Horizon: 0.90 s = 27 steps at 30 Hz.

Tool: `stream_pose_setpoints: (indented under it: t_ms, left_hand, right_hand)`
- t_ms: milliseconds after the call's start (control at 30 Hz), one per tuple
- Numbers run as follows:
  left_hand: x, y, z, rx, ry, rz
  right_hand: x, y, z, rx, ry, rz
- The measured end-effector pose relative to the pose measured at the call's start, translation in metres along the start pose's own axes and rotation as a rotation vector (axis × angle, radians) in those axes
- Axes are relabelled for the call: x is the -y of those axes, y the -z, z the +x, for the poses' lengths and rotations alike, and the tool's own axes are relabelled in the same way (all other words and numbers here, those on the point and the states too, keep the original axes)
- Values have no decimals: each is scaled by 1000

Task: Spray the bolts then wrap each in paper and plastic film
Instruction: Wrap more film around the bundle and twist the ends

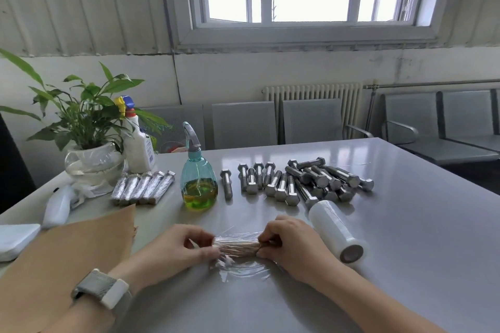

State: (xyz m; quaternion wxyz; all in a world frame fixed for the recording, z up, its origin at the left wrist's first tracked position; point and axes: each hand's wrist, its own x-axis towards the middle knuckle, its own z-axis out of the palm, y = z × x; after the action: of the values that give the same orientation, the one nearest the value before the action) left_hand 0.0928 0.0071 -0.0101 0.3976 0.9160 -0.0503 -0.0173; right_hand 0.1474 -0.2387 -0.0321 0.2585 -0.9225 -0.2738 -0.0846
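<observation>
My left hand [180, 247] and right hand [290, 243] each pinch one end of a single paper-wrapped bolt [236, 247], lying crosswise on the grey table [405, 224] with clear plastic film [240, 269] round it and spread beneath. One sheet of brown paper [67, 257] lies to my left, one film roll [336, 230] just right. Farther off stand one teal spray bottle [198, 184], five finished wrapped bolts [143, 188] in a row, and a pile of bare bolts [303, 182], too overlapped to count
</observation>
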Motion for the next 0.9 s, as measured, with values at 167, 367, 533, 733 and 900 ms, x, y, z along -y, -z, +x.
stream_pose_setpoints:
  t_ms: [167, 367, 533, 733, 900]
  left_hand:
    - [0, -15, 4, -88, -24, 418]
    - [-8, -9, 12, -117, -91, 52]
    - [-34, -21, 27, -59, -194, -456]
    - [-63, -77, 56, -300, -239, -690]
    - [-75, -97, 75, -383, -171, -760]
  right_hand:
    - [2, 1, -2, -5, -14, 5]
    - [3, 6, -5, -24, -48, 49]
    - [2, 6, -13, -63, -94, 92]
    - [3, 6, -14, -87, -145, 102]
    - [2, 1, -18, -75, -107, 15]
